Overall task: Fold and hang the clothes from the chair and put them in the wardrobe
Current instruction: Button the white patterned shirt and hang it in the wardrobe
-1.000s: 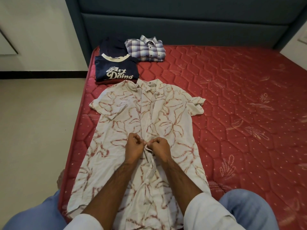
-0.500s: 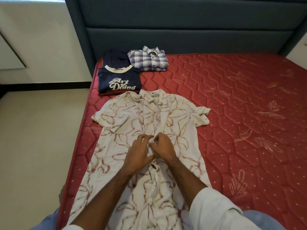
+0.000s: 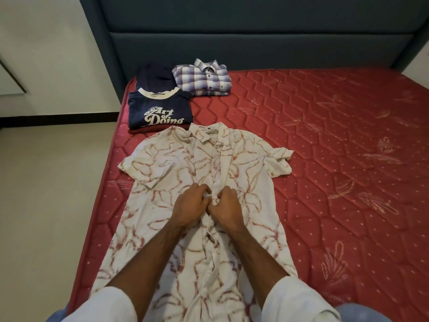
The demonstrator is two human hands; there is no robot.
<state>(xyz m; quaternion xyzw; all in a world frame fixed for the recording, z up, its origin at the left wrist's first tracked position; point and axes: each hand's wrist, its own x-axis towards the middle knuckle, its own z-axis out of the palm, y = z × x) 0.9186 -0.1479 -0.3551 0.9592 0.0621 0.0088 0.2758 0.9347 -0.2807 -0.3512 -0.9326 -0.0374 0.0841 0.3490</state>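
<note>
both hands are meeting at mid-chest of the printed shirt [image 3: 162, 182]: the left hand [image 3: 189, 205] and right hand [image 3: 226, 206] are each pinching a front edge at the placket, knuckles almost touching, apparently fastening a button. the shirt is lying flat beneath them, long axis running straight away from the hands, collar beyond, hem toward the body. neither hand is nearer. past the collar are sitting a folded navy tee [image 3: 160, 111] and plaid shirt [image 3: 204, 77]. open mattress [image 3: 336, 170] is lying to the right; its edge is running close on the left.
</note>
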